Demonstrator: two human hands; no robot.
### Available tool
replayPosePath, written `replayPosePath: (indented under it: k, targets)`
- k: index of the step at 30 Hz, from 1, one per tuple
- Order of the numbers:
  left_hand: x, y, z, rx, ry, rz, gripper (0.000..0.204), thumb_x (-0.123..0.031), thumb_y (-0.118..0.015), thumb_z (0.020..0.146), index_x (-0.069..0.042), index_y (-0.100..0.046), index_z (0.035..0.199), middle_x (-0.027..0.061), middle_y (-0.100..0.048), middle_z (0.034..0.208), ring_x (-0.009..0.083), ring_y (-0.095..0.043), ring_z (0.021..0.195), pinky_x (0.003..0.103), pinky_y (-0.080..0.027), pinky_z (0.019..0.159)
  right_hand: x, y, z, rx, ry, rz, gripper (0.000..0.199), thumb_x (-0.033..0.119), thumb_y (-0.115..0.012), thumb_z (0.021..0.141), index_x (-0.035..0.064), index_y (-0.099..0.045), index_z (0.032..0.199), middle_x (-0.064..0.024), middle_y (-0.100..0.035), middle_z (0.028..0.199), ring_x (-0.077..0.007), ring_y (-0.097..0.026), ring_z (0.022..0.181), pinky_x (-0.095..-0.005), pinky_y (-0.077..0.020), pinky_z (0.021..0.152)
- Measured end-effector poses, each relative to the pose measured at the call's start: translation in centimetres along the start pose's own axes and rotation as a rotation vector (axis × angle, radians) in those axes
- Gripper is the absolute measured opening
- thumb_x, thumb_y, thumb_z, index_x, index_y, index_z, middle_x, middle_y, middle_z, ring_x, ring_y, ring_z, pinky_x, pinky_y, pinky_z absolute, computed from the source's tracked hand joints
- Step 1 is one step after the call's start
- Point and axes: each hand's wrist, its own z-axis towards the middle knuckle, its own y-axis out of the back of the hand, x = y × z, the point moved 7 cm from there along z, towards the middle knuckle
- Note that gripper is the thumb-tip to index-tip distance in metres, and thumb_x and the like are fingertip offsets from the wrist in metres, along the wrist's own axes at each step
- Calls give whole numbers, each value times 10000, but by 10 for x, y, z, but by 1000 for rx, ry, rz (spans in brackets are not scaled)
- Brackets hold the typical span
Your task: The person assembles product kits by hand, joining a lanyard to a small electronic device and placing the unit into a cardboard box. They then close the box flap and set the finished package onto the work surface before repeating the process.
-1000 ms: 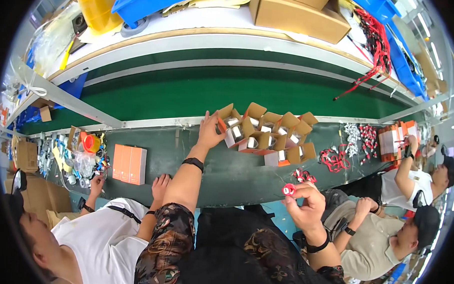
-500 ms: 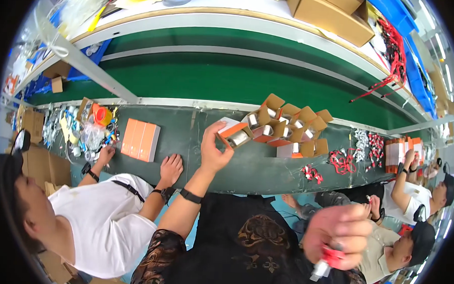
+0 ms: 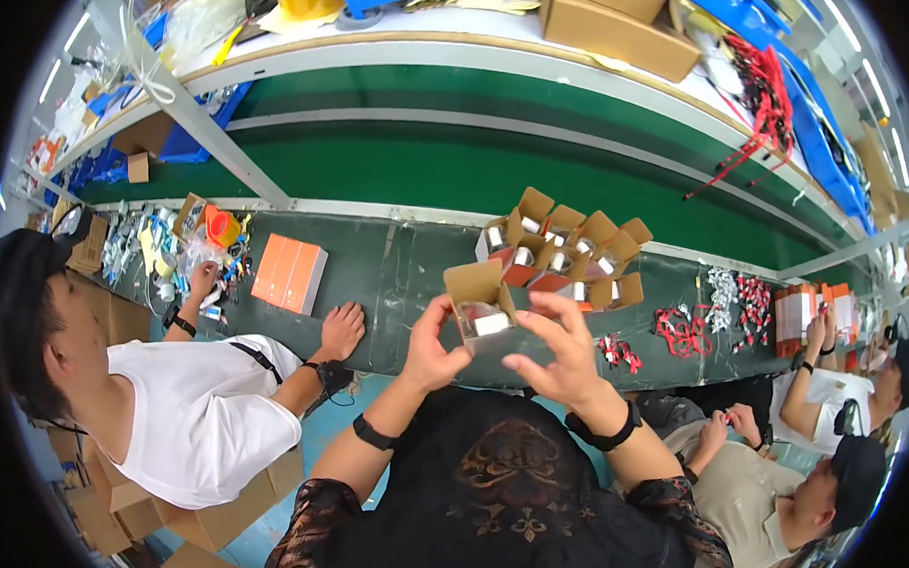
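Note:
My left hand (image 3: 434, 351) grips a small open cardboard box (image 3: 472, 281) in front of me, fingers on its left side and the lid flap raised. A white block-shaped piece (image 3: 491, 324) shows inside it. My right hand (image 3: 564, 354) is at the box's right side, fingers spread, thumb apart from the forefinger; nothing shows in its grasp. Just beyond, a cluster of open boxes (image 3: 547, 279) stands on the dark bench, flaps up, with white pieces inside.
Red cable bundles (image 3: 683, 332) and white cable bundles (image 3: 720, 293) lie to the right. Closed orange-topped boxes (image 3: 290, 273) sit left, near a co-worker's hand (image 3: 343, 330). A metal-edged shelf (image 3: 432, 58) spans the far side. Co-workers sit on both sides.
My left hand has brought the box nearer, its flap now facing up. My right hand has come from the lower right to the box; the red-and-grey cable bundle no longer shows in it.

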Motion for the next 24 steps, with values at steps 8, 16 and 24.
replayPosePath:
  k: [8, 16, 24]
  targets:
    - [-32, -53, -12, 253, 9, -194, 956, -127, -602, 770, -64, -97, 1579, 200, -478, 1441, 281, -538, 1269, 404, -419, 1068, -23, 9, -9, -216, -70, 296, 357, 135, -838, 754, 64, -692, 1072, -218, -404, 1459, -339, -504, 1281, -408, -426, 1051]
    - [-18, -93, 12, 405, -27, 399, 542, -104, -705, 876, -50, -411, 1327, 105, -516, 1242, 197, -573, 1156, 352, -501, 956, -57, 22, -57, -522, -117, 406, 309, 45, -851, 711, 31, -598, 888, -144, -657, 1042, -238, -640, 919, -367, -508, 851]
    - [-62, -98, 12, 268, 35, -139, 791, 16, -745, 797, -46, -318, 1461, 155, -474, 1385, 232, -545, 1223, 373, -470, 1036, -49, 43, -26, -110, -377, 644, 192, 154, -734, 886, 16, -602, 871, -83, -630, 1051, -158, -593, 963, -292, -486, 848]
